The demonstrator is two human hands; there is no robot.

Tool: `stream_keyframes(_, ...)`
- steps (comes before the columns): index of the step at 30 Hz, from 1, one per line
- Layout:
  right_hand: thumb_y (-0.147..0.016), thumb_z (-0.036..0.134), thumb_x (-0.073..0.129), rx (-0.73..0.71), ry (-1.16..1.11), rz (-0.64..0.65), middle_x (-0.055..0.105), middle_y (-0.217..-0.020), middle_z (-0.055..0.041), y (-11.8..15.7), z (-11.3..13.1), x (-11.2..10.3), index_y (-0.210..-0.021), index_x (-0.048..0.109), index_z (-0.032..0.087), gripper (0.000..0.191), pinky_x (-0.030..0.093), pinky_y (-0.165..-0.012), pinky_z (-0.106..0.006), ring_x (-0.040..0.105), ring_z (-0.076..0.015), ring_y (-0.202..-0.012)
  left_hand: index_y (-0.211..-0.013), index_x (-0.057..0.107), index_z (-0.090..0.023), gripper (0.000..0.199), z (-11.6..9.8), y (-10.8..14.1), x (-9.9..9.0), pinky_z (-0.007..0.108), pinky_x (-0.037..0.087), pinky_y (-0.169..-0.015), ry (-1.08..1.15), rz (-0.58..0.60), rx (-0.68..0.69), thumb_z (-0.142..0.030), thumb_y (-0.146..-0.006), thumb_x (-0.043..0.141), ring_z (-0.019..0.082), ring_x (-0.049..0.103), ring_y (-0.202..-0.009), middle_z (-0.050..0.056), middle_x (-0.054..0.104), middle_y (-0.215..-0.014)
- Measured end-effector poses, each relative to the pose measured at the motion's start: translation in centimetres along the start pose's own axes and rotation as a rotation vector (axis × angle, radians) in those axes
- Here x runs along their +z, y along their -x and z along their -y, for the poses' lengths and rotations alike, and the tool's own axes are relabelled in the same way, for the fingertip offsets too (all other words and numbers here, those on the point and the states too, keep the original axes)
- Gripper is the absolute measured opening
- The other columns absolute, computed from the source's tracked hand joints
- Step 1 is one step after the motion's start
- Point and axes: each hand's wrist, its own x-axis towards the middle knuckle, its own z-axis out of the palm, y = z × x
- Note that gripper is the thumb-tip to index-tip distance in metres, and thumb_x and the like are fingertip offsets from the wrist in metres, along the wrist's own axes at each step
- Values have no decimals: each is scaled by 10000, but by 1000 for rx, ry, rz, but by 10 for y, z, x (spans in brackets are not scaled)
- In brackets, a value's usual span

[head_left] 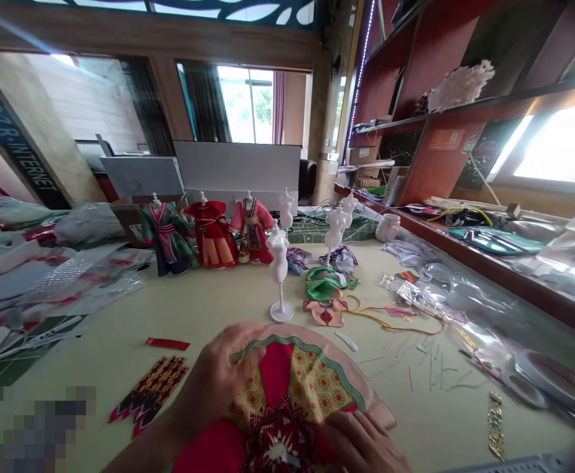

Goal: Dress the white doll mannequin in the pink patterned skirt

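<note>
A round patterned cloth skirt piece (319, 384) spreads over the table before me. It has pink and gold panels, a green wavy band, a pale border and a dark red flower-like middle. My left hand (218, 368), slightly blurred, grips its upper left edge, thumb on top and fingers curled over the rim. At the lower right edge, my right hand (361, 443) has its fingers bent together on the cloth; the fingertips are partly hidden. A bare white mini mannequin (278, 263) stands just beyond the cloth. Left of my left hand lies a fringed patterned strip piece (157, 387).
Three mannequins in doll robes, one in a red dress (206, 233), stand at the back. A green garment (324, 284) and a small peach top (325, 313) lie right of centre. Plastic bags (65, 276), tape rolls (556, 381) and a gold trim (496, 426) lie at the sides.
</note>
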Motion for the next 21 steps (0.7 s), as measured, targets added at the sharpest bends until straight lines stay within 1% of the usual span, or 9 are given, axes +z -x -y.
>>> stream_keyframes(2,-911,198,437,-1,-38,-7,668,-873,-57,-8,-2,0,-1052,551,184,182,512,-627,-274,619,-179,-710,-1158,597,-188,406,-8,-39,-1,379,497,-908,175,-95,-108,-442,-856,504,237,606,-1075,101,651,-1173)
stream_keyframes(4,-900,190,422,2,-79,-49,663,-858,-53,-15,-3,5,-1025,555,193,183,512,-629,-282,615,-180,-702,-1180,572,-148,461,-8,-76,2,391,455,-955,341,-173,-91,-434,-819,550,248,582,-1112,132,628,-1199)
stream_keyframes(6,-904,197,390,4,-121,-147,656,-810,-44,-22,-5,8,-971,559,203,181,504,-600,-278,606,-175,-664,-1230,527,-154,504,-5,-105,7,388,439,-961,468,-135,-46,-403,-794,579,253,523,-1189,144,568,-1281)
stream_keyframes(8,-909,206,387,7,-163,-184,652,-793,-39,-30,-9,7,-954,561,211,180,496,-584,-272,603,-170,-652,-1156,574,-157,442,-2,-126,9,374,455,-928,492,-74,-7,-365,-767,608,246,550,-1142,131,613,-1206)
stream_keyframes(11,-892,201,453,73,-246,-73,656,-901,-54,-47,-18,-4,-1016,572,215,173,514,-685,-284,621,-180,-776,-989,641,-157,298,-2,-141,12,330,502,-812,502,8,41,-350,-765,606,210,625,-945,81,686,-973)
stream_keyframes(13,-887,187,473,158,-303,-76,650,-952,-63,-65,-28,-11,-1028,585,214,183,512,-751,-294,621,-184,-855,-959,642,-157,279,-5,-144,16,297,509,-756,498,11,61,-348,-758,613,186,631,-860,56,681,-903)
stream_keyframes(15,-885,206,497,237,-366,-144,647,-958,-70,-89,-41,-12,-1018,600,202,169,511,-765,-293,624,-184,-872,-991,620,-152,325,-9,-146,23,284,505,-726,471,-46,59,-359,-741,635,173,623,-812,51,665,-897)
stream_keyframes(17,-882,222,498,324,-443,-242,644,-924,-70,-117,-55,-8,-975,615,180,155,512,-724,-289,627,-170,-785,-1001,596,-146,376,-12,-146,32,301,494,-727,419,-143,42,-384,-717,662,179,608,-797,54,642,-901)
stream_keyframes(21,-857,237,519,465,-509,-438,640,-924,-49,-173,-73,0,-926,628,200,134,496,-725,-290,620,-171,-784,-883,561,-160,362,-18,-148,50,368,455,-785,286,-348,-20,-392,-652,716,230,567,-865,56,576,-894)
